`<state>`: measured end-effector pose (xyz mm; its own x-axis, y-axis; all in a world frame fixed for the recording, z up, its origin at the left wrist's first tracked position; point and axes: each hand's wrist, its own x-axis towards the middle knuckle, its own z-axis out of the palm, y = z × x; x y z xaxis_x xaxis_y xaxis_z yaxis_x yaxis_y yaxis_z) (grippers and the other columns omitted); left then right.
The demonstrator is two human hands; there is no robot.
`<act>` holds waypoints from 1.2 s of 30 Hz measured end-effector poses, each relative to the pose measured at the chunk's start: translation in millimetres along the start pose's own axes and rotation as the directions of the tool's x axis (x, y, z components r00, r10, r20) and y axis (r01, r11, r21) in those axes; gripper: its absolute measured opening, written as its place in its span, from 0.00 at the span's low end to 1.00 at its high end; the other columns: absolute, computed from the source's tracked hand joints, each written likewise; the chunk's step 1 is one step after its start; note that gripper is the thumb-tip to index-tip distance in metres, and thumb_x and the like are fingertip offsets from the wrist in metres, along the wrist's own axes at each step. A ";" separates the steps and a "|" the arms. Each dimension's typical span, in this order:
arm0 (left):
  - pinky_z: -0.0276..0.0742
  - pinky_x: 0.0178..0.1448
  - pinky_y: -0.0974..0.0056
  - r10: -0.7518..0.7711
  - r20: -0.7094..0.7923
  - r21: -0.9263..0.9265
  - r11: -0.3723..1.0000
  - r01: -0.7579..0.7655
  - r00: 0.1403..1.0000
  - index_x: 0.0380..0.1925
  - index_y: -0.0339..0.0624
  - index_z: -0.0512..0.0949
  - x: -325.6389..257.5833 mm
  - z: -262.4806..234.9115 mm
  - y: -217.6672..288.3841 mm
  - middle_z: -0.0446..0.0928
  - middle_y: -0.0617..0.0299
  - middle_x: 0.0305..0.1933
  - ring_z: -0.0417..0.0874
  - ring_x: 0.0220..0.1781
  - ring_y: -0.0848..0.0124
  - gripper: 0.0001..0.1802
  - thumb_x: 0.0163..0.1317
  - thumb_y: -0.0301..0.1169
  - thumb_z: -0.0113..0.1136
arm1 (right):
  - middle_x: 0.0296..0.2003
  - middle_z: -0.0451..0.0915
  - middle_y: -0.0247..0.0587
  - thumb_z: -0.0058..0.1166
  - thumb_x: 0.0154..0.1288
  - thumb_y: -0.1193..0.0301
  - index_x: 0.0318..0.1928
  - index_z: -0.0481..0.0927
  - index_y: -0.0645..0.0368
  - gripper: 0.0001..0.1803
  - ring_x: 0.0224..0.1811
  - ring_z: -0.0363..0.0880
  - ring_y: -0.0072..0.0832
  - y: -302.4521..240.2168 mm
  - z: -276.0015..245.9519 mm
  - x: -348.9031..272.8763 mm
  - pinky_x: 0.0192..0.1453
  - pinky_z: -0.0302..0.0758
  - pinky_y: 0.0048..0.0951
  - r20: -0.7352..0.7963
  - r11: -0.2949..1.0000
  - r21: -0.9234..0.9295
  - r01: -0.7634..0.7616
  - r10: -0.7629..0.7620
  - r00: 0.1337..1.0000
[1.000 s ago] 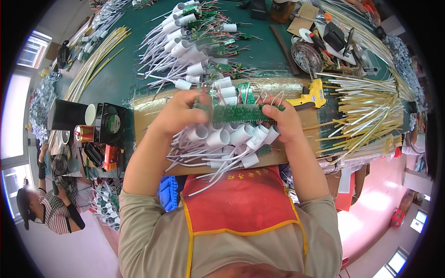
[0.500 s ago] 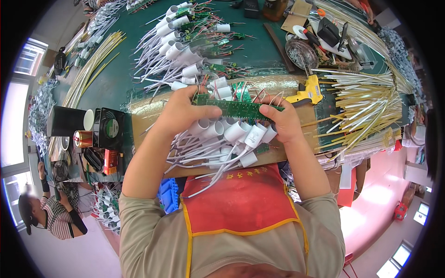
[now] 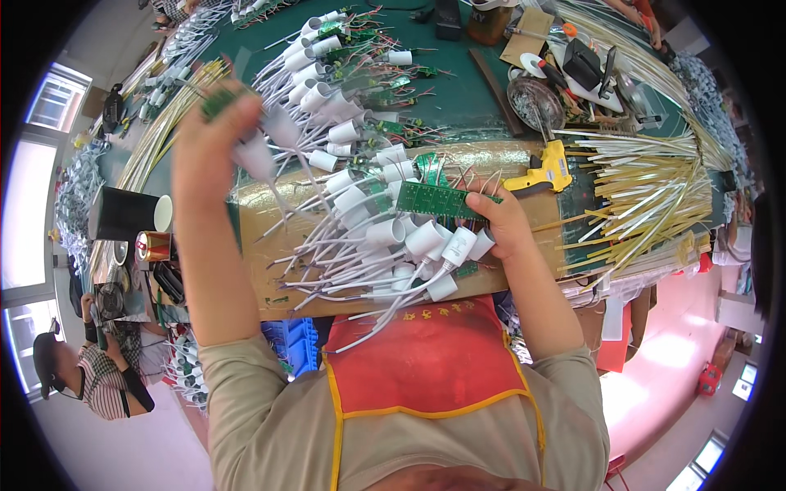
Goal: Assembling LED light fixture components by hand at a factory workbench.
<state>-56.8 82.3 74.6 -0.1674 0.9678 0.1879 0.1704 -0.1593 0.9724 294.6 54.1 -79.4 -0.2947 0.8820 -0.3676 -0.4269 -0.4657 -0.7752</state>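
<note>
My right hand pinches the right end of a green circuit board strip between thumb and fingers. Up on the left, my left hand is blurred by motion, closed on a smaller green circuit board piece. Two smeared white cylindrical housings show beside that hand, apparently hanging from the piece. Below and left of the strip lies a heap of white cylindrical housings with white cables. Thin red wires stand up behind the strip near my right thumb.
A brown board lies under the heap. Further back are rows of similar housings. On the right are a yellow glue gun, a round dish and bundled yellow-white strips. A black container and can stand left.
My left hand has left the strip's left end and swung up and left with a smaller board piece. The strip, now shorter, stays in my right hand.
</note>
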 end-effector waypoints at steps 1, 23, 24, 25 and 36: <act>0.71 0.36 0.71 0.068 -0.120 0.176 0.983 -0.046 0.990 0.36 0.40 0.79 15.4 -8.1 13.5 0.79 0.67 0.29 0.77 0.32 0.77 0.17 0.51 0.38 0.70 | 0.35 0.81 0.43 0.64 0.57 0.72 0.47 0.76 0.65 0.18 0.30 0.80 0.28 0.1 -0.3 -1.8 0.35 0.78 0.28 -0.007 1.000 0.002 0.004 -0.004 1.000; 0.59 0.70 0.55 0.466 0.185 0.699 0.557 -0.449 0.865 0.64 0.45 0.66 131.4 70.6 -83.0 0.63 0.47 0.68 0.64 0.69 0.53 0.47 0.49 0.59 0.66 | 0.38 0.80 0.43 0.66 0.56 0.74 0.47 0.76 0.65 0.19 0.33 0.80 0.29 -1.7 6.2 -9.6 0.35 0.80 0.29 -0.014 0.998 0.037 0.041 -0.041 0.999; 0.60 0.69 0.57 0.442 0.161 0.614 0.655 -0.440 0.882 0.64 0.43 0.66 126.6 66.3 -81.5 0.64 0.46 0.67 0.65 0.68 0.53 0.46 0.50 0.58 0.66 | 0.38 0.80 0.43 0.66 0.56 0.74 0.47 0.76 0.65 0.19 0.33 0.80 0.29 -1.4 6.2 -9.8 0.35 0.80 0.29 -0.001 0.998 0.039 0.042 -0.042 0.999; 0.62 0.68 0.59 0.474 0.110 0.617 0.656 -0.434 0.873 0.62 0.42 0.69 117.5 63.1 -79.5 0.67 0.48 0.65 0.68 0.66 0.56 0.40 0.53 0.53 0.65 | 0.38 0.80 0.43 0.66 0.56 0.74 0.46 0.76 0.65 0.19 0.33 0.80 0.29 -2.3 7.0 -10.6 0.36 0.80 0.29 0.000 0.998 0.035 0.043 -0.043 0.999; 0.70 0.35 0.59 -0.018 0.664 0.313 0.914 -0.257 0.747 0.28 0.36 0.78 -54.5 82.6 -64.3 0.75 0.52 0.26 0.75 0.28 0.60 0.18 0.60 0.43 0.59 | 0.40 0.79 0.42 0.66 0.55 0.75 0.44 0.78 0.65 0.17 0.34 0.80 0.29 -10.4 17.8 -15.5 0.38 0.79 0.28 0.027 0.998 -0.004 0.064 -0.064 0.998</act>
<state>21.7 55.9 -9.7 0.5170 0.8554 0.0310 0.5030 -0.3329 0.7976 288.4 44.0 -56.5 -0.2901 0.9076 -0.3034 -0.4414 -0.4082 -0.7991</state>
